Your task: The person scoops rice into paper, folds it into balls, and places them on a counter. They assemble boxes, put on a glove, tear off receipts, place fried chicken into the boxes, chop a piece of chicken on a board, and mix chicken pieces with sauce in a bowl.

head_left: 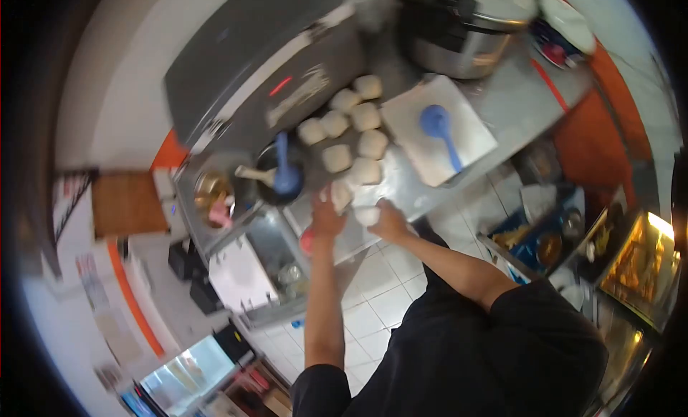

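Several pale rounded pieces that look like dough (365, 117) sit in loose rows on the metal counter. At the front of the group, my left hand (327, 215) is closed against one dough piece (341, 195). A white dough piece (366, 215) is in the fingers of my right hand (389, 221), close to the counter's front edge. The two hands are side by side, a small gap apart. Blur hides the exact finger positions. Beside my left wrist lies something round and red (307, 241).
Right of the dough, a blue ladle (437, 123) lies on a pale board (408, 116). Left is a dark pan (269, 159) holding blue and pale utensils, then a metal bowl (208, 191). A large pot (462, 48) and a grey lidded machine (251, 44) stand behind.
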Demonstrator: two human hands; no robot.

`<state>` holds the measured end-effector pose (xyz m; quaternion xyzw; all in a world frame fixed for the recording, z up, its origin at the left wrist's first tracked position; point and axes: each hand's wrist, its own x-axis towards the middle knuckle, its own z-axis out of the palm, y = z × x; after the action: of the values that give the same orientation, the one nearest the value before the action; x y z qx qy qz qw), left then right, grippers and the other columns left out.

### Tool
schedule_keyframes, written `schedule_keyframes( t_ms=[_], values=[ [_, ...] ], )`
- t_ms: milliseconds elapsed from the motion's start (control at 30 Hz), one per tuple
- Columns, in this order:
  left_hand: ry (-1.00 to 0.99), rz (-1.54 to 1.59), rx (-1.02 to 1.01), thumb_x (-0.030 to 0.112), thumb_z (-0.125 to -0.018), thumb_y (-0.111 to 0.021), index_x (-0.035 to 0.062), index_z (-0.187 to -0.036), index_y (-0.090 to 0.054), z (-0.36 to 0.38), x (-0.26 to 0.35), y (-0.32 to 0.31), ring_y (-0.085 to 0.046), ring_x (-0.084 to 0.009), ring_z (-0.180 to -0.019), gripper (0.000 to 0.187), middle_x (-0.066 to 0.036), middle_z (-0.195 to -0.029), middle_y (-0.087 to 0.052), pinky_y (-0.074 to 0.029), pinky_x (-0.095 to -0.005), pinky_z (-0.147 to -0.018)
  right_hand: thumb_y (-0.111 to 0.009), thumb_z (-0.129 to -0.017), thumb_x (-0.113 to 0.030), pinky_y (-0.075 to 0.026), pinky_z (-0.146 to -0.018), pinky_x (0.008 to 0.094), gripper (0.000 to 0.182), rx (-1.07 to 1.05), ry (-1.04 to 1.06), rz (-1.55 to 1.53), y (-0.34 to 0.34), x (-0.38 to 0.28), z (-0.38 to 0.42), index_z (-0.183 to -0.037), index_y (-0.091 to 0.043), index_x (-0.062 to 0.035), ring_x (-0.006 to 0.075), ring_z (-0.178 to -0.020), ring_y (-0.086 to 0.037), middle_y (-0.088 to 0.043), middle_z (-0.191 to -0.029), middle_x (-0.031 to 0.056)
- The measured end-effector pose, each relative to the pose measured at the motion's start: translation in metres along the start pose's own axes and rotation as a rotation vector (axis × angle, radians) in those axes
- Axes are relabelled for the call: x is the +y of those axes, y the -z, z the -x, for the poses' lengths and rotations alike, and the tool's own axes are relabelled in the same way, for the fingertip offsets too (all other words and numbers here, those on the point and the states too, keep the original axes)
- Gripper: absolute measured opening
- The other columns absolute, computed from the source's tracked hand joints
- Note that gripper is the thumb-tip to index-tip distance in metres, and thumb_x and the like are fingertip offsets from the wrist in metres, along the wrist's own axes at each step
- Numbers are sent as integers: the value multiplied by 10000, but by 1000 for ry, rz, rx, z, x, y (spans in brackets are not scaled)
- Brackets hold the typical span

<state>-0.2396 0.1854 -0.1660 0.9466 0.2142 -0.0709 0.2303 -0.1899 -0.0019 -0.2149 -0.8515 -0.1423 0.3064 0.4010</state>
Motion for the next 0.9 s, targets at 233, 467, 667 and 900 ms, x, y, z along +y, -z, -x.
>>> schedule_keyframes(
  t_ms=[233,467,667,900],
  values=[
    [-148,-211,-89,365,-666,-787,79,-1254,-531,-31,-40,-41,-561,-379,-1075,702,-147,-1114,-624,-432,-481,-957,-841,-697,-52,-563,-785,355,740,-544,81,-828,69,72,48,-1303,-417,-22,220,-950,-649,-631,-1074,116],
    [101,981,-456,135,-864,-628,195,-1359,-323,75,-44,-47,-505,-278,-1124,585,-95,-1295,-450,-513,-454,-848,-717,-866,-159,-548,-801,361,494,-279,173,-1338,124,117,182,-1292,-488,-57,246,-964,-648,-635,-1136,130],
    [-128,1094,-774,48,-802,-618,155,-1375,-370,231,92,-72,-500,-286,-1120,633,-140,-1264,-469,-495,-425,-896,-617,-934,-354,-517,-836,407,488,-57,151,-1772,49,145,334,-1317,-495,-76,296,-1033,-623,-629,-1178,134],
    [-1145,143,-675,239,-639,-857,-19,-1295,-458,374,187,-129,-489,-364,-1157,810,-211,-1219,-530,-382,-456,-998,-577,-953,-333,-430,-1014,523,539,211,235,-1917,-19,181,507,-1398,-430,-67,322,-1250,-496,-519,-1362,142]
  ],
)
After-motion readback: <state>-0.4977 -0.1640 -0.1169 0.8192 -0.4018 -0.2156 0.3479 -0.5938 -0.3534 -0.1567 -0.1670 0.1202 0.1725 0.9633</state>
